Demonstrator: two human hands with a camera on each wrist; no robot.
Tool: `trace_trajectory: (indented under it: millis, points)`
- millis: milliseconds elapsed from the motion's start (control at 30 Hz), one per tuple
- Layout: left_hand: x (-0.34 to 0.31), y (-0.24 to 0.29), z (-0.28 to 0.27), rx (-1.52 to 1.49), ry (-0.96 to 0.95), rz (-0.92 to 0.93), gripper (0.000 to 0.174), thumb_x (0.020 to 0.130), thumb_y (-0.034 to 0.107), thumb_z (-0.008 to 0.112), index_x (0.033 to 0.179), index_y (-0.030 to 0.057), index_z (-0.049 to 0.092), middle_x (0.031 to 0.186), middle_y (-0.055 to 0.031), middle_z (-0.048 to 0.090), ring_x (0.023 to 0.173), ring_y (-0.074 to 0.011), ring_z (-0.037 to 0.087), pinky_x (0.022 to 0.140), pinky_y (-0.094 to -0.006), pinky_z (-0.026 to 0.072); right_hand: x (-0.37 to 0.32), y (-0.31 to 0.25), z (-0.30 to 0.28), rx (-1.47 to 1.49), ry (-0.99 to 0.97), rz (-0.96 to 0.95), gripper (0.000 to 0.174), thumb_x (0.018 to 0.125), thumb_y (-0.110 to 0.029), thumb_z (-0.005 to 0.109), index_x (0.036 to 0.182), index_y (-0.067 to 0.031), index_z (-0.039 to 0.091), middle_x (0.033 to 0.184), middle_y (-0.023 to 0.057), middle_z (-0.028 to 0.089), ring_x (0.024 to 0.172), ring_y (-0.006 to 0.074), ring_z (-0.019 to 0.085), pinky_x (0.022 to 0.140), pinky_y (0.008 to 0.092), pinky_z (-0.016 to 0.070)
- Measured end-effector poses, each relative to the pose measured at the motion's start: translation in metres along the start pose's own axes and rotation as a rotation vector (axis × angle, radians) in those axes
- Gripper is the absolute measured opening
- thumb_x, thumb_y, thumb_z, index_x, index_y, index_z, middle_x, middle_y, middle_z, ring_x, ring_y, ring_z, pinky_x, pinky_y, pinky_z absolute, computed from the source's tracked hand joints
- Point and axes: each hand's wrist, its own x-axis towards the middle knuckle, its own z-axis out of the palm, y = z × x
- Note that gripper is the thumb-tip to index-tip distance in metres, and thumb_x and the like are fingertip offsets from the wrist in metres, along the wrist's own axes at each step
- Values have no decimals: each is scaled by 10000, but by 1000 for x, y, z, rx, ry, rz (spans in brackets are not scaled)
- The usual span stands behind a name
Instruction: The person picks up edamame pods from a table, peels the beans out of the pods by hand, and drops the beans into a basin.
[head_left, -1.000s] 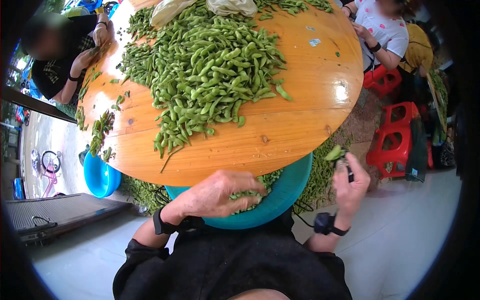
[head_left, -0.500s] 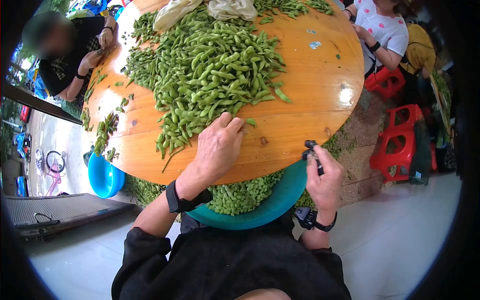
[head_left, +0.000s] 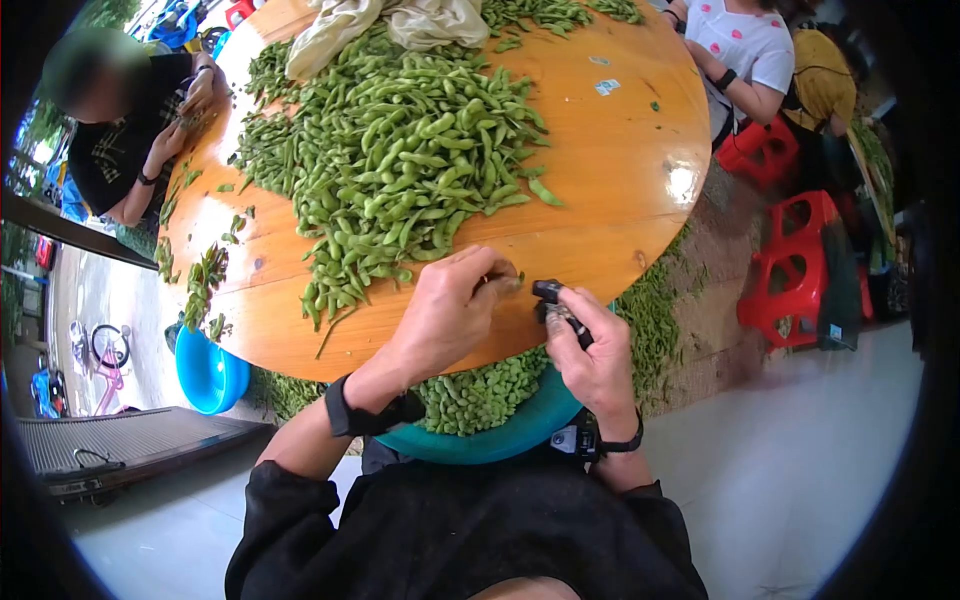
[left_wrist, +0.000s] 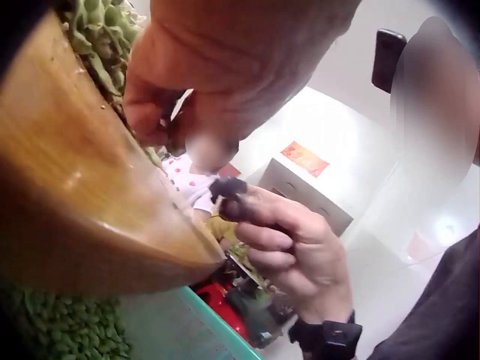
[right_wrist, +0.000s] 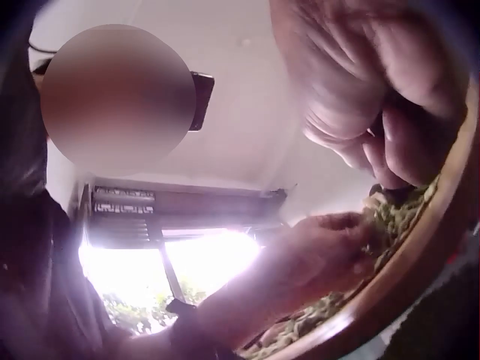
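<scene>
In the head view my left hand [head_left: 445,315] is over the near edge of the round wooden table [head_left: 560,250], pinching a small green pod [head_left: 516,281] between thumb and fingertips. Just to its right, my right hand [head_left: 598,365] grips a small black tool [head_left: 575,328], its kind too small to tell. The tool's dark end [left_wrist: 227,190] shows at the fingertips in the left wrist view. Under the table edge sits a teal basin [head_left: 500,442] with shelled green beans [head_left: 475,400]. A large heap of edamame pods [head_left: 400,160] lies beyond the left hand.
A pale cloth [head_left: 335,35] lies on the heap's far side. Stripped scraps [head_left: 205,280] lie at the table's left. Two people sit at the table, left and far right. Red stools [head_left: 790,265] stand right, a blue basin [head_left: 210,370] left. Pods litter the floor.
My left hand went from over the basin to the heap, then came back toward me with a pod. My right hand moved left toward it; the pod it held earlier is gone.
</scene>
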Motion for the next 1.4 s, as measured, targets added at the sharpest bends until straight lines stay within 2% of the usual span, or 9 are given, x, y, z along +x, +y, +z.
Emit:
trace_trajectory:
  millis: [33, 133, 533, 700, 933, 1133, 1200, 1333, 1400]
  points:
    - [-5, 11, -3, -283, -122, -268, 83, 935, 63, 601, 965, -14, 601, 724, -36, 582, 567, -118, 559, 513, -254, 424, -1, -5, 5, 242, -22, 120, 237, 913, 13, 584, 1140, 80, 605, 814, 16, 530, 591, 54, 479, 512, 233, 414]
    - [-15, 22, -8, -619, -59, -481, 130, 951, 104, 624, 929, -24, 612, 651, -17, 581, 577, -49, 504, 519, -231, 412, -3, -11, 18, 570, -58, 235, 270, 940, 6, 554, 1195, 86, 591, 851, -5, 526, 578, 41, 469, 483, 216, 387]
    - [-48, 7, 23, -545, 262, -369, 131, 958, 109, 628, 894, -5, 618, 665, 6, 576, 572, -46, 501, 490, -224, 396, 0, -4, 38, 705, -85, 368, 282, 963, -26, 556, 1233, 42, 601, 668, -27, 478, 550, 30, 414, 479, 199, 347]
    - [-45, 8, 12, -1171, 123, -592, 160, 999, 150, 560, 883, 41, 560, 655, 12, 512, 521, -51, 420, 467, -213, 324, -2, -2, 44, 739, -72, 261, 266, 948, -7, 569, 1203, 57, 609, 733, -18, 485, 565, 34, 439, 480, 202, 352]
    - [-42, 5, 7, -1423, 62, -653, 163, 1013, 165, 532, 892, 57, 545, 676, 17, 492, 504, -47, 370, 459, -214, 292, 3, 1, 52, 659, -72, 170, 233, 932, 10, 577, 1155, 64, 620, 807, -17, 478, 580, 33, 469, 480, 209, 373]
    - [-38, 14, 5, -967, 40, -583, 79, 978, 99, 568, 943, 29, 564, 681, -23, 499, 558, -116, 496, 502, -251, 392, -1, -3, 30, 514, -9, 166, 198, 921, 13, 578, 1107, 61, 626, 769, -11, 485, 567, 38, 479, 470, 210, 386]
    - [-25, 16, -6, 14, 131, 23, 89, 931, 93, 613, 911, 10, 587, 827, -85, 584, 596, -171, 527, 537, -290, 445, -6, -5, 0, 354, 16, 147, 171, 916, 0, 585, 1076, 48, 625, 776, -10, 513, 561, 35, 485, 460, 204, 388]
    - [9, 3, -30, 737, 148, 201, 137, 807, 86, 679, 882, 3, 601, 937, -124, 513, 823, -274, 553, 698, -369, 491, -19, 1, -67, -50, 322, 56, 151, 917, 2, 570, 1044, 49, 637, 813, 5, 534, 544, 36, 473, 440, 200, 340]
    - [23, -11, -30, 814, 94, 210, 145, 786, 84, 680, 876, 0, 604, 932, -121, 496, 871, -275, 540, 740, -378, 487, -28, 24, -101, -384, 340, 115, 243, 881, 34, 568, 1115, 53, 629, 852, 60, 584, 635, 119, 564, 547, 256, 437]
